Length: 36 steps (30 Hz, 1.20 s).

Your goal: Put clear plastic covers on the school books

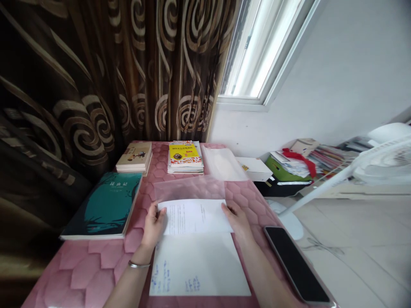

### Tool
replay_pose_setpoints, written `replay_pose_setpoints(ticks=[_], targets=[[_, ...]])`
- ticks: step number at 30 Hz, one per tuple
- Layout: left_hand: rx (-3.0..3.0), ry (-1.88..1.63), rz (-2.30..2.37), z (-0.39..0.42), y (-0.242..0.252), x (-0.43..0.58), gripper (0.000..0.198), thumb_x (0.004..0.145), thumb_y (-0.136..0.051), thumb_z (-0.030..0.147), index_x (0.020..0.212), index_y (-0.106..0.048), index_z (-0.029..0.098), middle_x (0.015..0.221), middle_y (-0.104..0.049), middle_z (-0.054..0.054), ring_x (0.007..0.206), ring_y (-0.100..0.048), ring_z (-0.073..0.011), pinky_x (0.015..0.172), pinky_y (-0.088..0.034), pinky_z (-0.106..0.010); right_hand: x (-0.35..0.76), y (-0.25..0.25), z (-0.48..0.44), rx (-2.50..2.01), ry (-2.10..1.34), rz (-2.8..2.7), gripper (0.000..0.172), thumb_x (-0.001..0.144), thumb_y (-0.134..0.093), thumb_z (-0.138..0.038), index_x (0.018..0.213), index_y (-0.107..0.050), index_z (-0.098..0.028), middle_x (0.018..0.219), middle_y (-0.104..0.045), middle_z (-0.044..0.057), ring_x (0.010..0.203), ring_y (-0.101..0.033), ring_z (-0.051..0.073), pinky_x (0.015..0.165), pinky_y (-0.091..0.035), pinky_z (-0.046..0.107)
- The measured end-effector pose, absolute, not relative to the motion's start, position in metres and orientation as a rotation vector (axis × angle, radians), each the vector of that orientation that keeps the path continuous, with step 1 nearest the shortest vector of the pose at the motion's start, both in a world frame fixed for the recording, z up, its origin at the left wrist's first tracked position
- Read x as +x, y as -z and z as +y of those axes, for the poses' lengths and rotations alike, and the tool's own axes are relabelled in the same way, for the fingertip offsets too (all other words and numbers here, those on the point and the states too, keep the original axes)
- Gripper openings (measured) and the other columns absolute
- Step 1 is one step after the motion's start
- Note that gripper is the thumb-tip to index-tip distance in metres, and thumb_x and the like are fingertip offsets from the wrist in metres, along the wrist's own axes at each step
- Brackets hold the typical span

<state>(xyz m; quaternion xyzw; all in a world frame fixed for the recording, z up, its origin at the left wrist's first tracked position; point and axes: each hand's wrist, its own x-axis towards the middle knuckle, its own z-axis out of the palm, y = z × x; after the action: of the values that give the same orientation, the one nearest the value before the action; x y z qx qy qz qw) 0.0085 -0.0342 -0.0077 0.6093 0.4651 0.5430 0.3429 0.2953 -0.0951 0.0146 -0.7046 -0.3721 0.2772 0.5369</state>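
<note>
My left hand (153,225) holds the left edge of a folded white printed paper (195,216), and my right hand (236,219) holds its right edge. The paper sticks halfway out of a clear plastic sleeve (189,189) lying on the pink table (96,265). Below it lies a larger white sheet (199,265) with blue handwriting near its lower left. A metal bracelet sits on my left wrist.
A teal book (105,205) lies at the left, two book stacks (185,157) at the back, another clear sleeve (223,164) beside them. A black phone (295,265) rests at the table's right edge. Curtain behind; white fan (379,162) and cluttered boxes to the right.
</note>
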Motion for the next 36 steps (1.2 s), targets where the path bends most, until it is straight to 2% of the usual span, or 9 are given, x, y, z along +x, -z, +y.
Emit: replay_pose_setpoints(ticks=[6,14,20,24,27,31,36], targets=[[1.563,-1.417,1.182,-0.032,0.011,0.007,0.029,0.084,-0.055,0.035,0.109,-0.056,0.020,0.100,-0.063,-0.005,0.096,-0.058,-0.0179,0.089,-0.043,-0.031,0.292,-0.034,-0.089,-1.602,-0.842,-0.746,0.026,0.057,-0.072,-0.044,0.059,-0.064,-0.020,0.060,-0.062,0.001,0.057,-0.055,0.018,0.052,-0.041,0.030],[1.546,-1.379,1.176,-0.033,0.009,0.008,0.022,0.084,-0.054,0.036,0.097,-0.058,0.019,0.087,-0.064,-0.003,0.083,-0.059,-0.0170,0.081,-0.046,-0.030,0.294,-0.035,-0.086,-1.520,-0.950,-0.614,0.030,0.047,-0.079,-0.041,0.062,-0.062,-0.021,0.057,-0.062,0.000,0.053,-0.056,0.018,0.047,-0.040,0.028],[1.537,-1.374,1.187,-0.034,0.006,0.008,0.020,0.084,-0.054,0.037,0.093,-0.057,0.019,0.081,-0.062,-0.002,0.079,-0.057,-0.0160,0.078,-0.046,-0.029,0.292,-0.034,-0.084,-1.528,-0.840,-0.621,0.030,0.050,-0.076,-0.044,0.063,-0.062,-0.020,0.057,-0.063,0.000,0.055,-0.056,0.018,0.050,-0.043,0.028],[1.542,-1.379,1.205,-0.034,0.005,0.008,0.019,0.083,-0.055,0.038,0.085,-0.055,0.019,0.075,-0.060,0.000,0.074,-0.056,-0.0152,0.073,-0.046,-0.027,0.290,-0.033,-0.080,-1.496,-0.801,-0.600,0.036,0.050,-0.073,-0.041,0.078,-0.063,-0.020,0.069,-0.068,0.002,0.065,-0.060,0.021,0.057,-0.047,0.030],[1.543,-1.380,1.231,-0.035,0.004,0.009,0.021,0.082,-0.055,0.041,0.081,-0.054,0.020,0.071,-0.058,0.001,0.071,-0.055,-0.0150,0.069,-0.045,-0.026,0.291,-0.033,-0.079,-1.486,-0.841,-0.683,0.041,0.051,-0.071,-0.045,0.083,-0.063,-0.021,0.069,-0.067,0.002,0.065,-0.060,0.021,0.058,-0.047,0.031],[1.533,-1.384,1.281,-0.036,0.002,0.010,0.025,0.081,-0.057,0.044,0.078,-0.052,0.020,0.068,-0.056,0.001,0.067,-0.053,-0.0146,0.065,-0.045,-0.026,0.295,-0.035,-0.081,-1.521,-0.883,-0.836,0.038,0.056,-0.067,-0.054,0.074,-0.065,-0.021,0.060,-0.062,-0.001,0.058,-0.056,0.018,0.054,-0.043,0.029],[1.540,-1.381,1.288,-0.036,0.002,0.010,0.025,0.082,-0.055,0.044,0.077,-0.052,0.019,0.066,-0.055,0.002,0.063,-0.051,-0.0132,0.062,-0.043,-0.024,0.296,-0.038,-0.083,-1.596,-0.777,-0.898,0.034,0.061,-0.064,-0.055,0.062,-0.061,-0.021,0.053,-0.057,-0.002,0.052,-0.049,0.015,0.048,-0.036,0.026]])
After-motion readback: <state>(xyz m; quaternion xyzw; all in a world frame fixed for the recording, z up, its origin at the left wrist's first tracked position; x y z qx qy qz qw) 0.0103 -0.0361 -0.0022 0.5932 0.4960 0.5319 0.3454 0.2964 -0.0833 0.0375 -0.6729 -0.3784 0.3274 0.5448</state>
